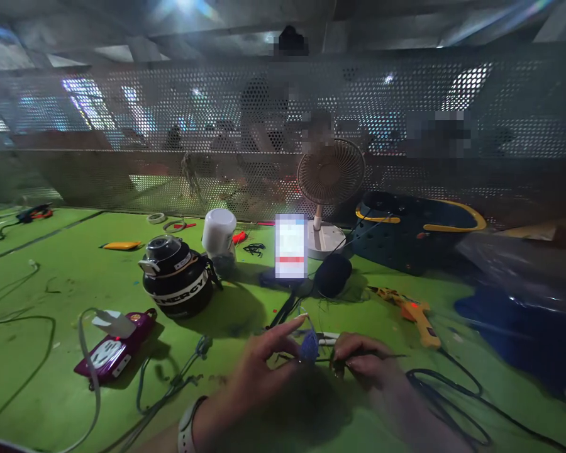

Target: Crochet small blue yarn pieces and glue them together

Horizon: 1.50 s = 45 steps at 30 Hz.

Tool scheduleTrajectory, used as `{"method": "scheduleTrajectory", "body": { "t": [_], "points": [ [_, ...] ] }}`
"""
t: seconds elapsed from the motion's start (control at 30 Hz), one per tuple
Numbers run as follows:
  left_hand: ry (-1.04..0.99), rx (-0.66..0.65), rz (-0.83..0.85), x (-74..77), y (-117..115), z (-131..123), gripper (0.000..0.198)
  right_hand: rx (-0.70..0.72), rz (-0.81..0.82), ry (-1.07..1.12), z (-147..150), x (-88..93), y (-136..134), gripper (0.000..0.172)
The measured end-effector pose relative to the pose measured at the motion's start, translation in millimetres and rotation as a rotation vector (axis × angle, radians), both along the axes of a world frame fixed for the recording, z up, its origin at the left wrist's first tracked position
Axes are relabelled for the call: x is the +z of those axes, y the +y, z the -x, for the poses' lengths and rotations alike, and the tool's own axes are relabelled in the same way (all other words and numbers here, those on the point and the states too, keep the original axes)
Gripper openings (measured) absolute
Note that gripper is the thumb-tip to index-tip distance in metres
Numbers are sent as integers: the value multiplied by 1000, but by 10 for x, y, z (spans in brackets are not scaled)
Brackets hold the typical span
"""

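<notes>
Green tabletop (89, 270): at six o'clock, left fingers (285, 328) pinch blue yarn work (310, 347); right fingers (358, 343) grip, apparently, a thin hook (324, 360).

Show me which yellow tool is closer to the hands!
The glue gun, just beyond the right hand, with a red spot on it. The other yellow tool lies much farther away, at the picture's left.

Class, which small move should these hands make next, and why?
Perhaps catch the strand with the thin rod: the right hand holds it by the blue piece, which the left hand holds, its index finger raised beside the strand.
</notes>
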State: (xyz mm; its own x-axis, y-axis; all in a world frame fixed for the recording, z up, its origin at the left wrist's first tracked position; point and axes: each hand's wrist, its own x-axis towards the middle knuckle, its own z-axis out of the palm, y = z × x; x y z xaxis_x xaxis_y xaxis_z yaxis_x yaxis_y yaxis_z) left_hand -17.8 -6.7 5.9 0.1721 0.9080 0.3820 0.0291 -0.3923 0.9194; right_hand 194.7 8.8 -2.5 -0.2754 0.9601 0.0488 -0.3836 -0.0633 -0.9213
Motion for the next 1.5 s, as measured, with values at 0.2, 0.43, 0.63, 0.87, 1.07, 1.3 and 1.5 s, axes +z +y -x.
{"method": "scheduleTrajectory", "body": {
  "t": [0.2,0.43,0.63,0.87,1.07,1.3,1.5],
  "points": [
    [36,14,-111,-25,-8,-7,65,-37,-11,-16,23,4,-36,14],
    [38,15,-129,-34,-13,-9,64,-19,10,7,19,19,-32,14],
    [84,63,-134,0,-21,2,62,-46,51,-2,35,73,-46,13],
    [39,1,-10,-26,-28,-29,36,-62,112,12,50,134,-65,11],
    [-115,-111,266,71,-39,-47,32,-72,123,22,55,127,-66,11],
    [-252,-218,451,81,1,-24,33,-104,214,65,83,172,-46,10],
    [-378,-274,575,63,12,-30,38,-83,258,99,76,197,-31,7]
  ]
}}
